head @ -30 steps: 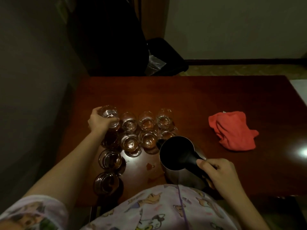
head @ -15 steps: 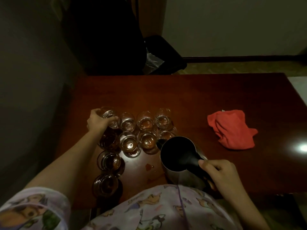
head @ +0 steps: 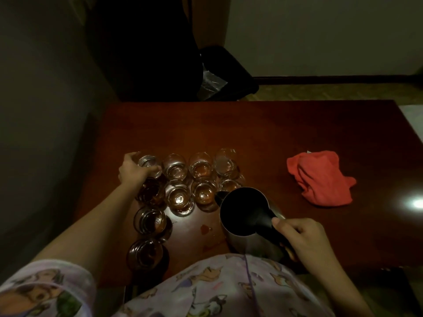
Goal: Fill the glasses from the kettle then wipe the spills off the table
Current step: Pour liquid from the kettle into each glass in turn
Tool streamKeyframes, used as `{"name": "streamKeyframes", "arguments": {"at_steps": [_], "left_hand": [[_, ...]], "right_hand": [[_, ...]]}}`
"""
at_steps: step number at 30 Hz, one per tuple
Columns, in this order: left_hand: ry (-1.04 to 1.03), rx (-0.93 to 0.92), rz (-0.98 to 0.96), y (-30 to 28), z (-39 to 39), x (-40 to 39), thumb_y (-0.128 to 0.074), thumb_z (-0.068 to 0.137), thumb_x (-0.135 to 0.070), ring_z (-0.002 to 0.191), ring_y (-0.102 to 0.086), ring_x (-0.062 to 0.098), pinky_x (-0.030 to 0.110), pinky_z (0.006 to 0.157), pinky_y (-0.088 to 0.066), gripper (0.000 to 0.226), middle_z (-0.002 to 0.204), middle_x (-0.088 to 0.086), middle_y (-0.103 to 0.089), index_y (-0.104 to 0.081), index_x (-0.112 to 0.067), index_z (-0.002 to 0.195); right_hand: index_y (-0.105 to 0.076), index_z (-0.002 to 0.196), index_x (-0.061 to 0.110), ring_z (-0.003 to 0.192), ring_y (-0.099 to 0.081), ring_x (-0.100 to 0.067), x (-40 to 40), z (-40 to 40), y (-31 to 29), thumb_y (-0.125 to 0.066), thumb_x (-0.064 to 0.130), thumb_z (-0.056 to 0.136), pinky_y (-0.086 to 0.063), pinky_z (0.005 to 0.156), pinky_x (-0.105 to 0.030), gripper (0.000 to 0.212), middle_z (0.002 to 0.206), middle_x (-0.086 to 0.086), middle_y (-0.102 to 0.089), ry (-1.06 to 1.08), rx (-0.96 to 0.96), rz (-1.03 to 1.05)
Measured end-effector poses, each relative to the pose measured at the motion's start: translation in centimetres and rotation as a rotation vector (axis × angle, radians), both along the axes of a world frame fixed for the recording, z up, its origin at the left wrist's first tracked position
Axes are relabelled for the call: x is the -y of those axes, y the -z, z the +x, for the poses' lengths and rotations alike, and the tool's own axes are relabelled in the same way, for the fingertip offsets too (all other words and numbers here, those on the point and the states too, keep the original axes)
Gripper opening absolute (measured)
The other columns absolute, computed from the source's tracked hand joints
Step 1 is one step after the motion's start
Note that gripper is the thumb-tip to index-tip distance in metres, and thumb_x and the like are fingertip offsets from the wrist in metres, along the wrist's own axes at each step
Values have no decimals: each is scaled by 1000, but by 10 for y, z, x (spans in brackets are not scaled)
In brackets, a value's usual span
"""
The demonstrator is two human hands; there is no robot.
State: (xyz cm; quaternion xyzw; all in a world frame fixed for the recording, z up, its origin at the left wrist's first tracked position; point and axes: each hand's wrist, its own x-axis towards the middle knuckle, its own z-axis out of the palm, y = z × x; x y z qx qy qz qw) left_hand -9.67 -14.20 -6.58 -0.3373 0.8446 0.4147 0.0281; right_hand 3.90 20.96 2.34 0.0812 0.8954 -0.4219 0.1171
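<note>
Several small glasses stand in rows on the dark red table (head: 263,133). My left hand (head: 131,172) grips the far-left glass (head: 150,164) of the back row, which stands on the table. Next to it stand more glasses (head: 175,167), some with amber liquid (head: 203,191). My right hand (head: 302,236) holds the black handle of the steel kettle (head: 245,216), upright on the table near the front edge, its lid open and its spout towards the glasses. A small spill (head: 206,228) lies left of the kettle.
A crumpled red cloth (head: 320,177) lies on the table to the right. A dark chair (head: 146,49) and a black bin (head: 219,72) stand beyond the far edge. A wall runs along the left. A bright reflection (head: 416,203) shows at the table's right.
The glass in my left hand has come down a little onto the table at the back row's left end. The kettle and my right hand have stayed put.
</note>
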Motion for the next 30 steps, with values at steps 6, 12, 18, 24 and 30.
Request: {"name": "streamKeyframes", "arguments": {"at_steps": [6,12,18,24,30], "left_hand": [[52,42,86,0,-4,3,-80,67,-13,118,-49,36,49,97,-44,81,134,16,-46,-34,-13,134],[115,100,86,-1,-5,3,-78,69,-10,120,-46,41,51,99,-42,90,137,21,-41,-24,-19,140],[285,-142,-177,2,-5,-7,-73,73,-25,137,-27,29,57,112,-18,83,148,7,-31,-28,-22,142],[721,-45,-481,-7,-8,-36,-61,76,-60,141,-19,19,44,111,14,77,147,6,-36,-39,-19,137],[743,117,-621,4,-8,-41,-59,69,-71,142,-17,24,46,114,10,98,147,11,-36,-27,-14,142]], "right_hand": [[-49,46,3,34,-36,-10,1,0,-2,-43,67,63,-30,50,-32,67,34,-5,-39,-5,19,-10],[-50,47,2,33,-37,-10,1,-2,-1,-43,67,65,-32,50,-34,68,33,-7,-40,-10,16,-18],[-55,48,2,32,-40,-9,0,-2,-4,-46,64,69,-33,50,-30,66,33,-8,-44,-12,33,-15],[-55,46,1,31,-40,-7,-2,-2,-4,-55,49,80,-34,51,-31,59,31,-5,-44,-10,31,-28],[-54,45,0,31,-41,-8,-1,-2,-6,-49,52,74,-35,50,-30,60,30,-4,-45,-3,56,-14]]}}
